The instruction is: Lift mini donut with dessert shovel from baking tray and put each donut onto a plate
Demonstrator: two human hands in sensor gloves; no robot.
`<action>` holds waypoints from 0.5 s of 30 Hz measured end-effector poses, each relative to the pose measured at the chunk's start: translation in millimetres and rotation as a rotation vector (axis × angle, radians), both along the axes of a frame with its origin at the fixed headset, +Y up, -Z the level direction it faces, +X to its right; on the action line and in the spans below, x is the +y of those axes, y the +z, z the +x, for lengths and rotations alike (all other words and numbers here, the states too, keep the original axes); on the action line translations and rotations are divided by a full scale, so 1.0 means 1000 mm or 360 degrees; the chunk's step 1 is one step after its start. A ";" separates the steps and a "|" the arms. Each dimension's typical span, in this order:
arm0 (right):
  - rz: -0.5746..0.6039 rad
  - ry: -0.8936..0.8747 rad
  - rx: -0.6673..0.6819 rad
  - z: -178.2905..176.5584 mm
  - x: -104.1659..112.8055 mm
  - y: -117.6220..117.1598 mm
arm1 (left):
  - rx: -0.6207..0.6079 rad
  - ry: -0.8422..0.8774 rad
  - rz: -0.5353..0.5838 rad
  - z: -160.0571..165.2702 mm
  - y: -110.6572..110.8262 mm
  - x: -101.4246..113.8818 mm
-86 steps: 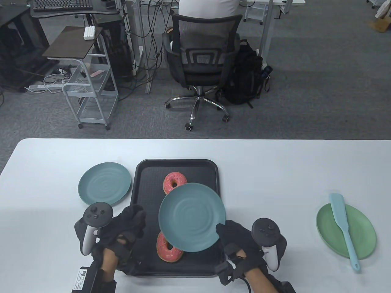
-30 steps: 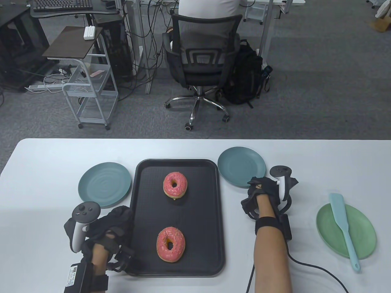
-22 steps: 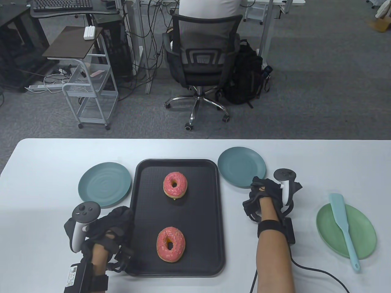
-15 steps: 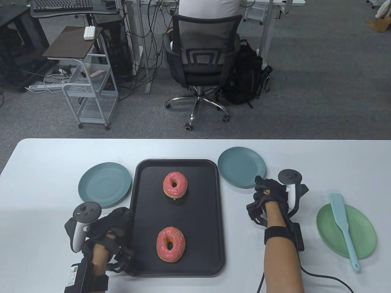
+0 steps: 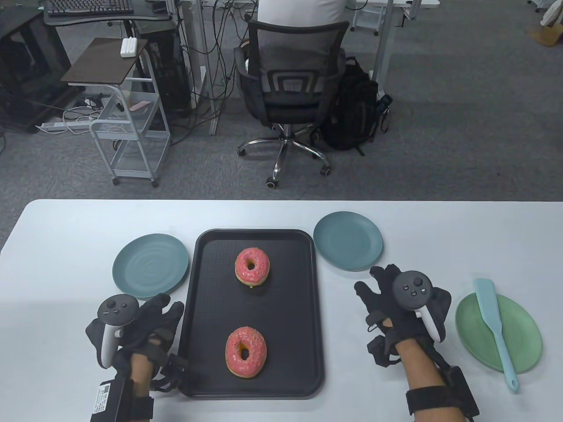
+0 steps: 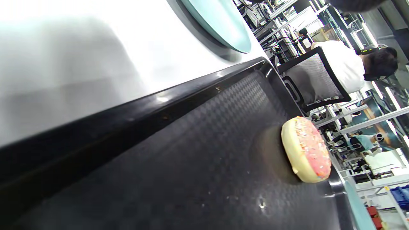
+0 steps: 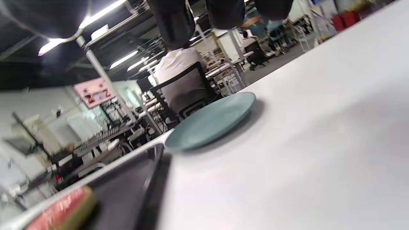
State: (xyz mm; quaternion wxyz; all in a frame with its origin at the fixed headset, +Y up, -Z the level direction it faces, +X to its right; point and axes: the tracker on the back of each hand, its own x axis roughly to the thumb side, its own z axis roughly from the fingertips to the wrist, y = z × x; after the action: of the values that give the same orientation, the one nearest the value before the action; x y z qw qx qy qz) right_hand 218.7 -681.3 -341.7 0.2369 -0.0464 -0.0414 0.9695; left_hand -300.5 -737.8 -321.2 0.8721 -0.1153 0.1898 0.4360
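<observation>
left hand [image 5: 140,323]: fingers relaxed, holding nothing, just beside the tray [image 5: 211,351].
right hand [image 5: 402,307]: spread flat, empty.
shovel [image 5: 495,325]: on the green plate [image 5: 525,334], right of that hand.
donuts [image 5: 246,351]: both on the tray, between the hands.
step: likely fetching the shovel; grip the handle, keep the blade flat.

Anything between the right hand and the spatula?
Only bare white table separates the right hand from the spatula, which lies across the green plate. The table view shows this.

2 donuts [image 5: 251,265] lie in the tray [image 5: 303,307], plates [image 5: 150,264] flanking it, the shovel [image 5: 495,325] on the far-right plate [image 5: 523,347].
</observation>
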 end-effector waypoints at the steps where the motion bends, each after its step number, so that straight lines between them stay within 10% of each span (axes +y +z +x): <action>1: 0.0006 0.0059 0.0027 -0.001 -0.003 0.005 | -0.0006 -0.0017 -0.0002 0.001 0.000 0.000; 15: 0.0013 0.0505 0.0166 -0.006 -0.049 0.036 | -0.0038 -0.0287 -0.0132 0.003 0.001 -0.007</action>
State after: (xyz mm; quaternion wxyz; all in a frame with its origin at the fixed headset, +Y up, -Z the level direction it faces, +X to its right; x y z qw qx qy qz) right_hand 212.6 -730.0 -305.8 0.0828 0.0120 -0.0397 0.9957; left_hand -297.6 -744.7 -319.8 0.9045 -0.1388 0.2069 0.3460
